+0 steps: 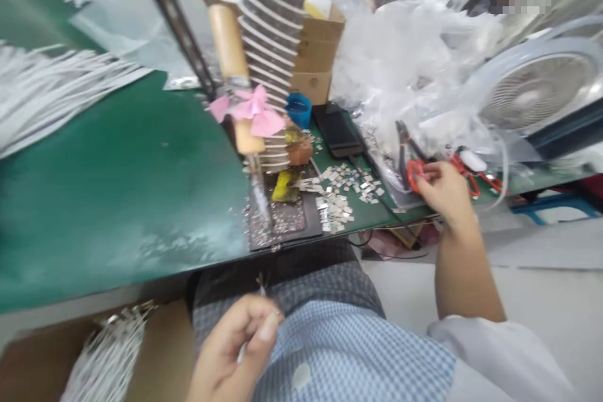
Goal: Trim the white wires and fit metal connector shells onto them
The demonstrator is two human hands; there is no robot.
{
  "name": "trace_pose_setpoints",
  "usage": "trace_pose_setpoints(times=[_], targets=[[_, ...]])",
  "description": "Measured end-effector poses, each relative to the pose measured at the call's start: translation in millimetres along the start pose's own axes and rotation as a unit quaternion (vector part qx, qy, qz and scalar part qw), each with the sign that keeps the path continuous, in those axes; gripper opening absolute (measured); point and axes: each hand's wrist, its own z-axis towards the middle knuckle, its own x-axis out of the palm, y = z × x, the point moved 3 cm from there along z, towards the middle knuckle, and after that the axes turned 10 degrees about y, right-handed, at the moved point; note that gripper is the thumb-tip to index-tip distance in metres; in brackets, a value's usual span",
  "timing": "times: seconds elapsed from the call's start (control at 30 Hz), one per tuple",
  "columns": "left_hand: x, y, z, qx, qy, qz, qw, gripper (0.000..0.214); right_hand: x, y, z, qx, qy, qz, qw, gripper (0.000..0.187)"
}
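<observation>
Over my lap my left hand point(240, 345) is closed in a pinch, thumb against forefinger. Thin wire-like ends stick up just beyond its fingers, but the thing itself is mostly hidden. On the right side of the table my right hand point(443, 191) has its fingers closed on the red loop handle of what look like scissors point(414, 174). Between the hands lie several small flat metallic pieces point(336, 208) in a loose pile. A soldering iron point(249, 137) with a wooden handle and pink ribbon points down over a dark, solder-speckled pad point(311, 217).
A ribbed hose point(273, 25) rises behind the iron. Beyond are a blue cup point(298, 110), black phone point(336, 130), cardboard box point(315, 53), plastic bags point(400, 56) and fan point(537, 91). White cables lie left point(56, 88); more fill a box point(164, 352) below.
</observation>
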Motion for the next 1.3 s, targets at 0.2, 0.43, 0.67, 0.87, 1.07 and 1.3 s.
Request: trace_pose_setpoints(times=[0.2,0.43,0.67,0.87,1.07,1.3], targets=[[6.5,3,2,0.015,0.054,-0.115,0.992,0.024,-9,18,-55,-0.043,0.007,0.148,0.988,0.029],[10.2,6,0,0.013,0.07,-0.236,0.969,0.018,68,86,-160,-0.277,0.556,0.224,0.751,0.024],[8.0,16,-8,0.001,0.07,-0.26,0.963,0.018,104,95,-173,-0.283,0.546,0.278,0.738,0.012],[7.1,20,-9,-0.012,0.061,-0.25,0.966,0.024,103,102,-171,-0.377,0.493,0.215,0.754,0.003],[6.8,18,-8,-0.021,0.06,-0.244,0.968,0.027,103,102,-169,-0.408,0.493,0.171,0.749,0.009],[6.7,10,-7,-0.024,0.051,-0.226,0.972,0.028,99,104,-162,-0.43,0.505,0.125,0.738,0.009]])
